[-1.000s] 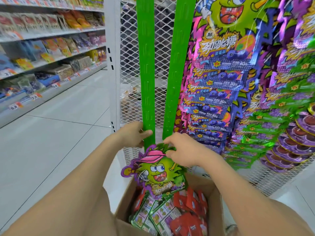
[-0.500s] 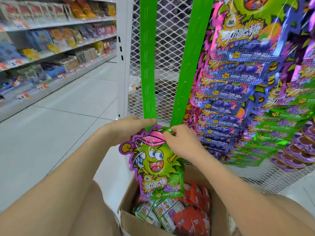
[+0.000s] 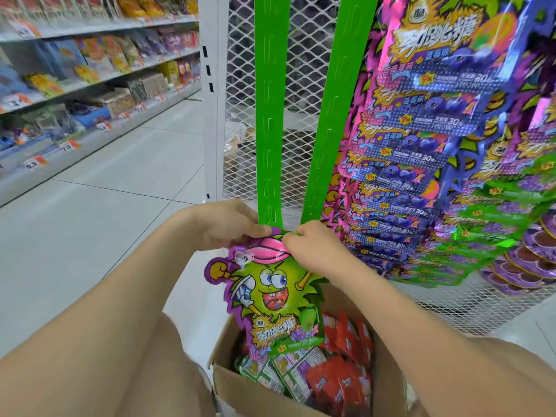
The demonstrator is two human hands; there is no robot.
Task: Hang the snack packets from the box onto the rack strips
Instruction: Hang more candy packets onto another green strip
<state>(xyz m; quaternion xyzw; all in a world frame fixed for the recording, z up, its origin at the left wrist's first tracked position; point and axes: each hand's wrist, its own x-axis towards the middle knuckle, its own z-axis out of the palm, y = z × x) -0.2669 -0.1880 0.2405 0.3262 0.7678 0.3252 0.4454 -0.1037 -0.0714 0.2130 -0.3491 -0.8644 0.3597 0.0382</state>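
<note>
Cardboard box [image 3: 240,386] nearest, w/ red & green pkts inside. Just above it, cartoon snack packet [image 3: 270,296], top edge pinched by L hand [image 3: 225,227] & R hand [image 3: 313,245], at bottom end of green strip [image 3: 267,115]. Behind: mesh panel [image 3: 301,85].

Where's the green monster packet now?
Head view, centre: the packet, top pinched by left hand and right hand at the left green strip's lower end, above the cardboard box.

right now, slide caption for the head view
Hanging step: left hand and right hand pinch a snack packet beneath two green strips
</note>
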